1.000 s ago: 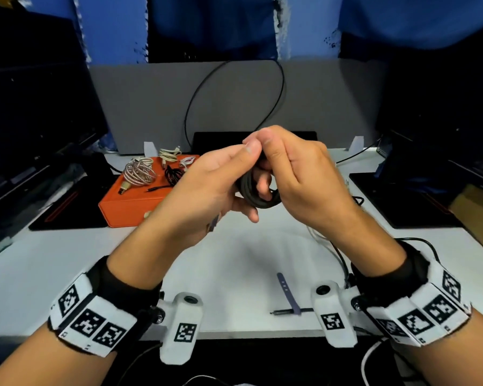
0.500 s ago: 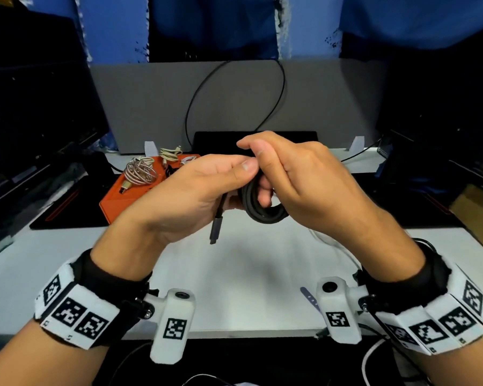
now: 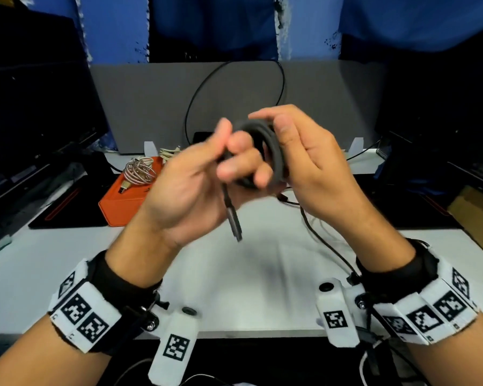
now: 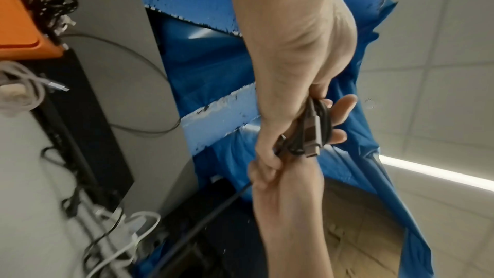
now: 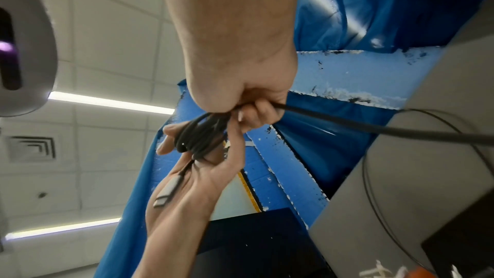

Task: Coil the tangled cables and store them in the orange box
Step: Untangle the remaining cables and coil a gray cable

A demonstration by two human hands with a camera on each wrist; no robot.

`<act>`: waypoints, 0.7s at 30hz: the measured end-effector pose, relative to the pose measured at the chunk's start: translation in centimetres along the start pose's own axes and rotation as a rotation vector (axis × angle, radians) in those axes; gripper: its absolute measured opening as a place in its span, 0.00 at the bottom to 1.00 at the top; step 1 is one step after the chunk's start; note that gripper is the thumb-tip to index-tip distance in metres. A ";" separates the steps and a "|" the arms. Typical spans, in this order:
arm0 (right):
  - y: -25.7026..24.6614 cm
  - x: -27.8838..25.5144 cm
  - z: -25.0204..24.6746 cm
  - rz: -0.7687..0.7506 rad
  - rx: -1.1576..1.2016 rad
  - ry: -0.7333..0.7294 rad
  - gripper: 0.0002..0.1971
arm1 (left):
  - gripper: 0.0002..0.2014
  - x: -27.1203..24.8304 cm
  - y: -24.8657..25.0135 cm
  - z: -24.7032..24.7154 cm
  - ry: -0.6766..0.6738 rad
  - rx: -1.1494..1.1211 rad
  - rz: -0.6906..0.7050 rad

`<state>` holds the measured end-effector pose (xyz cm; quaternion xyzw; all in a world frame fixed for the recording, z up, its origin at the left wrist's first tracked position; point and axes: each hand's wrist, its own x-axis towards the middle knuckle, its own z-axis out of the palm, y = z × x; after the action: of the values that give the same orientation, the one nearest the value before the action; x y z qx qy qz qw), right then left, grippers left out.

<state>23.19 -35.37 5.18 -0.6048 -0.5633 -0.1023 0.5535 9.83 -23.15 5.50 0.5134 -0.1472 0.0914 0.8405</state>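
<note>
Orange box (image 3: 123,201) is carrying coiled cables (image 3: 140,171) on top, near the table's left side. Left hand (image 3: 195,185) and right hand (image 3: 313,165) are both gripping the dark coil (image 3: 273,151) above bare table (image 3: 262,274).

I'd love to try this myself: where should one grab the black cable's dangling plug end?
Probably the stiff grey plug itself, pinched across its flat sides, coming from below. It hangs free under the left hand with its tip pointing down, while the right hand grips the black coil.
</note>
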 end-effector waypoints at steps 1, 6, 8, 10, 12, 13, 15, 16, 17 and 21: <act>0.8 0.2 0.3 0.029 -0.004 -0.023 0.14 | 0.18 0.0 0.9 -0.2 0.077 0.025 0.087; 1.1 -1.0 1.3 0.195 -0.175 -0.619 0.13 | 0.18 0.1 3.1 -3.0 0.479 0.271 0.373; -0.1 -1.5 1.8 0.186 -0.180 -0.745 0.13 | 0.19 0.7 2.1 -3.3 0.614 0.550 0.408; -0.6 -1.5 1.9 0.133 -0.158 -0.714 0.14 | 0.21 1.0 0.8 -3.1 0.680 1.009 0.391; -1.0 -1.1 1.4 0.089 -0.114 -0.609 0.15 | 0.20 1.0 -0.1 -3.2 0.587 1.303 0.327; -1.1 -0.8 0.8 0.083 -0.071 -0.538 0.13 | 0.19 0.8 -0.3 -3.4 0.516 1.376 0.290; -1.4 -0.4 -0.5 0.085 0.030 -0.404 0.08 | 0.19 0.5 -0.2 -3.5 0.360 1.373 0.228; -1.6 -0.2 -1.0 0.092 0.052 -0.329 0.07 | 0.20 0.4 -0.1 -3.4 0.287 1.303 0.214; -1.6 -0.1 -1.3 0.096 0.065 -0.246 0.07 | 0.20 0.3 0.0 -3.2 0.236 1.212 0.204; -1.4 -0.3 -0.6 0.060 0.011 -0.067 0.06 | 0.20 0.3 -0.2 -1.6 0.148 0.818 0.146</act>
<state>22.23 -36.34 5.96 -0.6216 -0.5635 -0.0621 0.5406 10.40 -21.84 4.81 0.7851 -0.0741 0.2380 0.5670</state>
